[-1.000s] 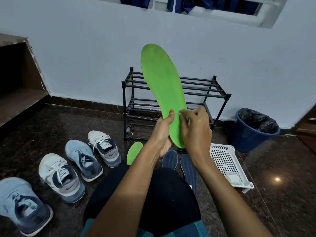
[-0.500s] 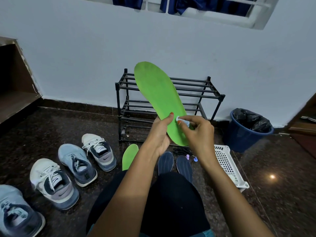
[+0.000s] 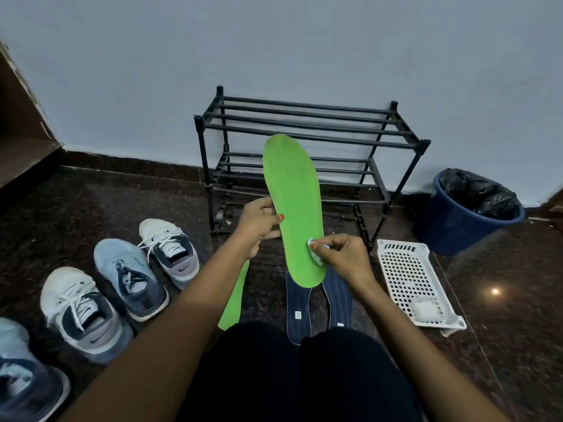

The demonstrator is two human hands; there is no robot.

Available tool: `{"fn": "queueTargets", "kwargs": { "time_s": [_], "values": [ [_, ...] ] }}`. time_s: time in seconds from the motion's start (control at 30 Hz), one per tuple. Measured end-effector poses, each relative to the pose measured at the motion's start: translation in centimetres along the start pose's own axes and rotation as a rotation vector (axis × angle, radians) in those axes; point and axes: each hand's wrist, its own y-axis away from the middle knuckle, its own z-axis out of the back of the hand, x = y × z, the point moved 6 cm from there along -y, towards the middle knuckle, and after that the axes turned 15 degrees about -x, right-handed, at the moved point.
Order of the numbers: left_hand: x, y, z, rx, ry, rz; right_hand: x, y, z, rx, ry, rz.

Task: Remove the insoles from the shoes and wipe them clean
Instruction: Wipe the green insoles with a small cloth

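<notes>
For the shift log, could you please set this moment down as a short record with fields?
left hand: grips the green insole by its left edge, toe end up
right hand: pinches a white wipe against that insole's lower right part
floor, by knees: second green insole; two dark blue insoles
floor, left: four sneakers in a row
floor, right: white basket holding a white wad; blue bin with black liner
wall: black shoe rack
</notes>
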Motion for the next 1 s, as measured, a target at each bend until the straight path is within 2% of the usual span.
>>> {"fn": "queueTargets", "kwargs": {
  "time_s": [0.23, 0.53, 0.73, 1.0],
  "values": [
    [10.1, -5.0, -0.2, -0.026, -0.115, 0.089, -11.3, -0.2, -4.4, 0.086, 0.146, -0.122],
    [23.9, -10.4, 2.4, -0.2, -0.333, 0.202, -23.3, 1.4, -10.8, 0.184, 0.248, -0.286],
    [27.6, -12.5, 2.0, -0.181, -0.467, 0.168, -27.8, 2.0, -13.3, 0.161, 0.28, -0.345],
    [29.8, -13.6, 1.3, -0.196, -0.568, 0.124, -29.9, 1.9, -14.6, 0.145, 0.329, -0.388]
  ]
}}
